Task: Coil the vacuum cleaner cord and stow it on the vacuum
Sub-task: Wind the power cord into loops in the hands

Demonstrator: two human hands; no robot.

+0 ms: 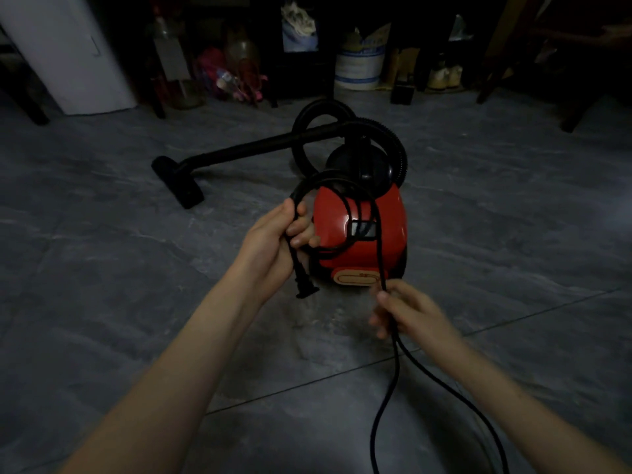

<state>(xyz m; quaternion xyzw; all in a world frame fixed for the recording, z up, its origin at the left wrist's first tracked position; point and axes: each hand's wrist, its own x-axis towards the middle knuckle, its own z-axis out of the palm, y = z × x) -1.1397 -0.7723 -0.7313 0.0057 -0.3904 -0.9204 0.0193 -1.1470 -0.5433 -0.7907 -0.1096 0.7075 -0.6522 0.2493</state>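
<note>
Coiling, your left hand (273, 241) clamps the cord (345, 200) loops, right hand (407, 311) fingers pinch the slack; feed another loop next.

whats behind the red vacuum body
Behind the red vacuum body sit its black dome and looped hose; the floor behind is hidden.

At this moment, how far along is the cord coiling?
Early to midway. Done: the left hand grips a few loops of the cord, with the plug dangling below it. In hand: the right hand pinches the next stretch of cord. Left: loose cord trails down out of frame, and nothing is stowed on the red vacuum yet.
</note>
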